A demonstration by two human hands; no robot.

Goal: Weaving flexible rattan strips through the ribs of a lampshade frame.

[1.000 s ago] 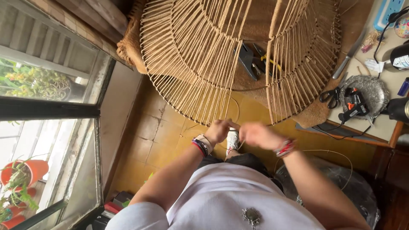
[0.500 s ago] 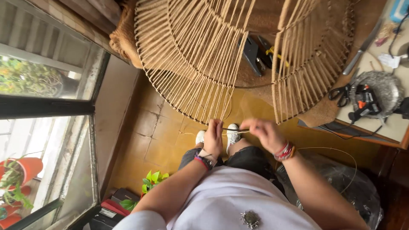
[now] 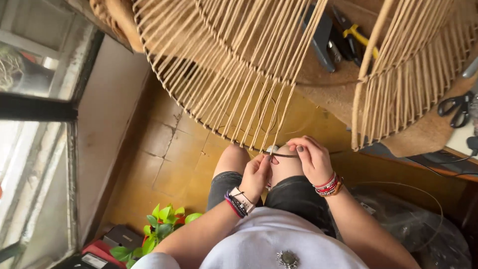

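Most of the round wire lampshade frame (image 3: 239, 60) is already wrapped in tan cord, strands running side by side down to its dark lower ring; a bare gap beside a thick upright (image 3: 366, 74) looks left to fill. Just below the rim, over the knees, the left hand (image 3: 256, 177) and right hand (image 3: 311, 159) pinch a thin dark strand (image 3: 285, 155) between closed fingertips. On the bench (image 3: 428, 134) behind lie scissors (image 3: 455, 107) and yellow-handled pliers (image 3: 356, 37); a potted plant (image 3: 159, 234) stands on the floor.
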